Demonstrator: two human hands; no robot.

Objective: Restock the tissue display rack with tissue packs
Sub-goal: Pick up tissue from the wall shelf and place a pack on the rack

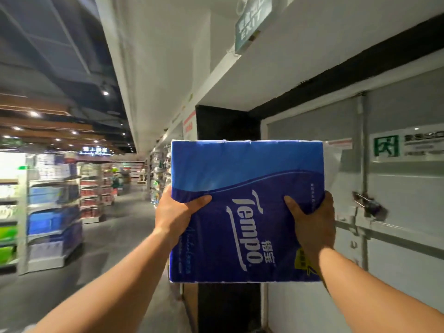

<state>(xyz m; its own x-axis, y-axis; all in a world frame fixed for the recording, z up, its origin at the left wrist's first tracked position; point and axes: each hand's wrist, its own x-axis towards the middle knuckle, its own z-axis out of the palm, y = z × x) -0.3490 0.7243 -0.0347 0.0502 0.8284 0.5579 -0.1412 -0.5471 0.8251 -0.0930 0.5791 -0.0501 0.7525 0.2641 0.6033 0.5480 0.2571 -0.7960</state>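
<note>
I see both arms stretched forward and up, carrying one large blue tissue pack (245,210) in the middle of my view. It is wrapped in glossy plastic, with the white word "Tempo" running sideways down its face and a yellow label at its 5 o'clock corner, partly behind the wrist. What is inside the wrapper I cannot make out.

The left hand (176,213) grips the pack's 9 o'clock edge, thumb pressed flat across the front face, fingers wrapped behind and hidden. The right hand (312,221) grips the 3 o'clock edge the same way, thumb on the front, fingers curled out of sight behind. The pack hangs in the air between them, touching nothing else.

Behind the pack, at 3 o'clock, stands a pale grey door (396,188) with a padlock (370,205) on its latch and a green exit sticker (386,146) above that. A hanging exit sign (251,22) sits at 12 o'clock, near the ceiling.

At 9 o'clock, well apart from the hands, store shelves (52,212) run down an aisle; they hold stacked packs in blue, white and green, too blurred for me to name.
</note>
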